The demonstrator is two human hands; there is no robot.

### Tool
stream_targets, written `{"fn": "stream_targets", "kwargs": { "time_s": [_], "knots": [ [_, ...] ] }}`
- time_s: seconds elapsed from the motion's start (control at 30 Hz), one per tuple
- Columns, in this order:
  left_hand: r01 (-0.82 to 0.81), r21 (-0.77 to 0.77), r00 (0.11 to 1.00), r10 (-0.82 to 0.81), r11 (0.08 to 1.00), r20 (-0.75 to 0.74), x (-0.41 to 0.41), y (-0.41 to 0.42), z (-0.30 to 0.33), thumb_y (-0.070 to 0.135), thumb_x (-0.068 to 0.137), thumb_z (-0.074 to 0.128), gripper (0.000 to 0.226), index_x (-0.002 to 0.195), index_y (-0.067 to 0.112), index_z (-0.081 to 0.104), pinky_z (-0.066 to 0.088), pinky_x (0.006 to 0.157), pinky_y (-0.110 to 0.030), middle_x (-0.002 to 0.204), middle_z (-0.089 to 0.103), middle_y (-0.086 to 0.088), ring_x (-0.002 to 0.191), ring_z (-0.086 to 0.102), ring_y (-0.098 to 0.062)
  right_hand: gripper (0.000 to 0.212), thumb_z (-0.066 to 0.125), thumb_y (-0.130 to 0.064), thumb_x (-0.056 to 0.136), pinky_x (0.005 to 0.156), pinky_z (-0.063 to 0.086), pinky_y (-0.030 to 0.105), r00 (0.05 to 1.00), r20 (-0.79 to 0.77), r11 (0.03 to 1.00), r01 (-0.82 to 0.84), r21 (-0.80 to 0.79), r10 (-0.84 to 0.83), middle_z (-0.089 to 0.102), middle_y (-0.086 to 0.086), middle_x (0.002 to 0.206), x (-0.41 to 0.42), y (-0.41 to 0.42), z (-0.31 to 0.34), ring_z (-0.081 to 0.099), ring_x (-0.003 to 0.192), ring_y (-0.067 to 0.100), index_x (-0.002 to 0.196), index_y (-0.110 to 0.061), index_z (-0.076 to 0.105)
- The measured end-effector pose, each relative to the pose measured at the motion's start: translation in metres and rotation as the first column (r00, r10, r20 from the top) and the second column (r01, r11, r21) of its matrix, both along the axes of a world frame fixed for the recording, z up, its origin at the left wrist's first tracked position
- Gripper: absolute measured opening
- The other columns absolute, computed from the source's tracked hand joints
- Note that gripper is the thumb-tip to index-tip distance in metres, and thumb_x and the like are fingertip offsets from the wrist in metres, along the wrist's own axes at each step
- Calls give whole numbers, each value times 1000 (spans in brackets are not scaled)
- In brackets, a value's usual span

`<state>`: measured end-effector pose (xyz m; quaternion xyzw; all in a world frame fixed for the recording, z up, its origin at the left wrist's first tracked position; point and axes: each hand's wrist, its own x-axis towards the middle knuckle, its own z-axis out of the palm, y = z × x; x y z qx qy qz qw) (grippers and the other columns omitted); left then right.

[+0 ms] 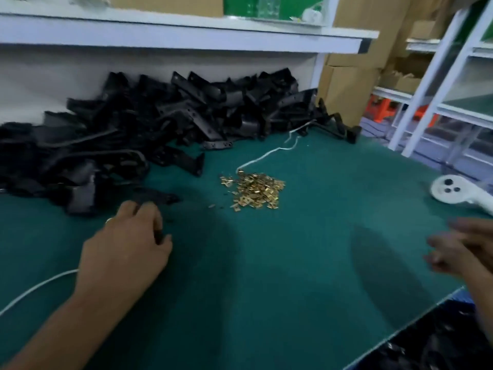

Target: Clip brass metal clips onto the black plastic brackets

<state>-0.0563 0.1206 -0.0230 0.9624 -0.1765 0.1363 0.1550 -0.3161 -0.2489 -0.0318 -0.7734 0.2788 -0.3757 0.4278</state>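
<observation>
A big heap of black plastic brackets [149, 121] lies along the back of the green table [266, 263]. A small pile of brass clips [254, 190] sits in the middle. My left hand [128, 244] is at the near edge of the heap, its fingers curled round one black bracket [157, 202] that sticks out past the fingertips. My right hand [464, 249] hovers blurred at the right edge with its fingers loosely spread; nothing shows in it.
A white cord [266, 153] runs from the heap to the clips, and another white cord [34, 287] lies at the left. A white handheld device [453, 193] lies at the right. Shelving and cardboard boxes [346, 76] stand behind. A dark bin [440, 340] sits below the table's near-right edge.
</observation>
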Motion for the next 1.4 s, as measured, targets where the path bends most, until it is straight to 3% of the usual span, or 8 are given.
{"fn": "stream_targets", "kwargs": {
  "time_s": [0.1, 0.3, 0.4, 0.6, 0.8, 0.97, 1.2, 1.4],
  "knots": [
    [-97, 8, 994, 97, 995, -57, 11, 8, -7, 30, 83, 71, 39, 113, 20, 49, 44, 66, -40, 101, 43, -4, 89, 46, -26, 10, 70, -38, 95, 71, 51, 9, 976, -71, 949, -215, -232, 204, 77, -17, 91, 87, 55, 29, 71, 79, -2, 102, -32, 73],
    [-137, 51, 982, 142, 989, -121, 27, 23, -10, 32, 82, 70, 66, 143, 19, 49, 50, 95, -45, 119, 59, -9, 115, 53, -33, 10, 72, -22, 98, 82, 45, 11, 797, -451, 719, -579, -383, 402, 69, -10, 97, 234, 98, 28, 61, 90, 1, 103, -22, 80],
    [-56, 10, 990, 56, 998, -128, 31, 22, -15, 36, 82, 68, 70, 148, 26, 45, 48, 100, -40, 129, 56, 0, 122, 50, -25, 17, 63, -29, 103, 94, 47, 33, 815, -479, 671, -556, -491, 326, 66, -6, 104, 273, 95, 15, 57, 105, 15, 109, -23, 78],
    [74, -48, 997, -73, 996, 16, 40, 14, -30, 33, 85, 69, 47, 131, 28, 63, 45, 97, -38, 123, 59, 7, 114, 52, -20, 31, 59, -43, 102, 94, 40, 37, 814, -567, 453, -556, -697, 127, 62, -11, 119, 292, 103, -7, 49, 113, 21, 128, -32, 71],
    [76, 4, 991, -76, 997, 113, 39, 11, -30, 39, 96, 53, 46, 140, 31, 57, 46, 92, -40, 124, 62, 6, 112, 54, -21, 5, 78, -24, 92, 86, 36, 31, 859, -459, 567, -500, -655, 228, 69, -7, 99, 292, 102, -9, 53, 103, 18, 95, -26, 75],
    [100, -60, 993, -95, 993, 76, 37, 12, -23, 39, 90, 59, 70, 155, 41, 36, 48, 90, -42, 108, 63, 7, 102, 57, -22, 15, 78, -32, 92, 91, 44, 38, 862, -460, 608, -485, -629, 212, 67, -7, 98, 289, 94, -11, 53, 100, 20, 101, -22, 73],
    [146, -128, 987, -135, 981, 87, 35, 10, -22, 32, 95, 60, 75, 159, 43, 23, 45, 74, -32, 118, 49, 9, 91, 54, -17, 16, 75, -31, 93, 85, 28, 34, 828, -478, 590, -550, -591, 294, 60, -15, 99, 286, 95, -8, 43, 101, 12, 89, -30, 59],
    [175, -114, 980, -163, 978, 113, 37, 10, -24, 32, 96, 65, 70, 157, 43, 32, 51, 79, -29, 128, 47, 7, 109, 52, -15, 14, 71, -12, 97, 77, 49, 25, 787, 12, 781, -610, -134, 616, 66, -10, 88, 275, 127, -10, 61, 84, 10, 93, -24, 64]
  ]
}}
